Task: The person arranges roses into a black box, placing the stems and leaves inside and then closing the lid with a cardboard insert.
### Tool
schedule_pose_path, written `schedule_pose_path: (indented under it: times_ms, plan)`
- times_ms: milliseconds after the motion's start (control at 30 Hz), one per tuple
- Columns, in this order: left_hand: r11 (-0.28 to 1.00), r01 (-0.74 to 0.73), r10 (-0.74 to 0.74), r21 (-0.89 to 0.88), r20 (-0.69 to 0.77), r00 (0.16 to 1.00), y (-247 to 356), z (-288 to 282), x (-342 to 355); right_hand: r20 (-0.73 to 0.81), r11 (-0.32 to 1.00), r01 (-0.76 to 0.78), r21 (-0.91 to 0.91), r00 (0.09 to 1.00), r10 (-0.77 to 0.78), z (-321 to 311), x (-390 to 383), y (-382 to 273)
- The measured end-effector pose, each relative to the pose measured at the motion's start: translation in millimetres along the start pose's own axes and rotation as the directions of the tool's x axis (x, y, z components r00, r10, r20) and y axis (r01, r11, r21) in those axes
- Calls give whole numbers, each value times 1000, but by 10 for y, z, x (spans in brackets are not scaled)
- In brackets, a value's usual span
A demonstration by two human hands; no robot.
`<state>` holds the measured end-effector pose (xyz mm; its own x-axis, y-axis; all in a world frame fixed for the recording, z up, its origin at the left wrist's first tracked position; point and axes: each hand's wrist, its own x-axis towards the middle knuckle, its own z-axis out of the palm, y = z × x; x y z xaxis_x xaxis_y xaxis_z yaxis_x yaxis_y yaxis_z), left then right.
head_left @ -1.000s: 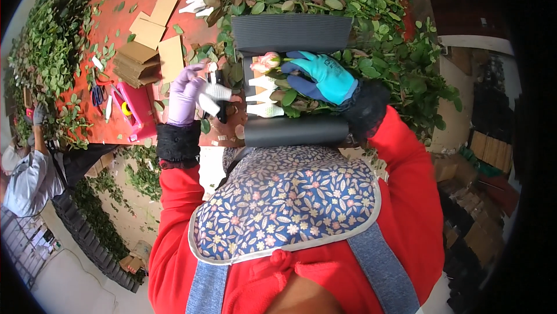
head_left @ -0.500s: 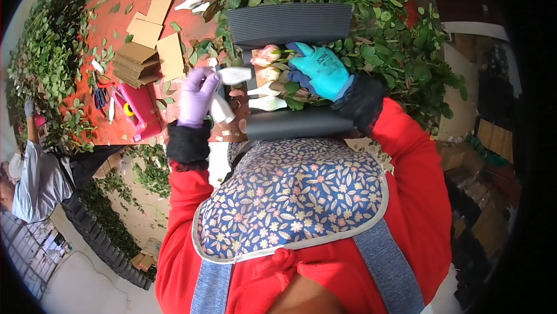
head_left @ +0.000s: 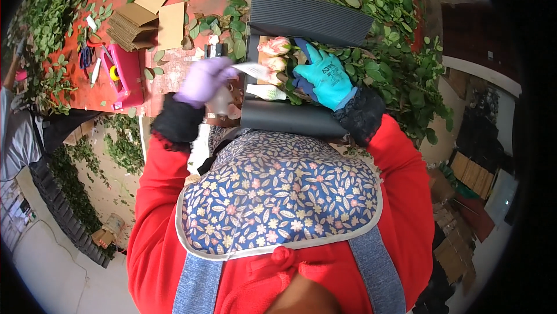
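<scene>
In a purple glove, my left hand (head_left: 203,81) is closed and smeared by motion. From its fingertips a white mesh bud sleeve (head_left: 253,70) reaches to the front of the roses. Pink-and-cream roses (head_left: 274,46) lie with their heads to the left on a piece of cardboard between two black pads. Another bud below them is covered by a white mesh sleeve (head_left: 267,92). My right hand (head_left: 326,77), in a turquoise glove, lies over the stems just behind the heads, thumb and fingers bent round them. Its grip is partly hidden by leaves.
A black ribbed pad (head_left: 310,15) stands behind the roses; a smooth black roll (head_left: 293,120) runs along the near edge. To the left are stacked cardboard pieces (head_left: 132,27), a pink holder (head_left: 123,79) and scissors (head_left: 86,57). Leafy stems (head_left: 383,76) cover the right side.
My left hand has brought the mesh sleeve rightward to the rose heads. My right hand stays at the stems. The whole view has shifted slightly.
</scene>
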<state>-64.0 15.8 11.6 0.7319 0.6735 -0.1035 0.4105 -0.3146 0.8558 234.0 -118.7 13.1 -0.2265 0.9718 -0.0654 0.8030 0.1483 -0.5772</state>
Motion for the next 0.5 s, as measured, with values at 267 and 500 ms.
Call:
schedule_pose_path:
  times_ms: [267,500]
  plan:
    - [977,112,-36,-183,376,926,78,303,-91,68,827,-175,534,984,165,-161,6,-115]
    - [959,83,-8,-270,270,963,-75,464,-137,221,974,-195,114,961,167,-1260,126,-734]
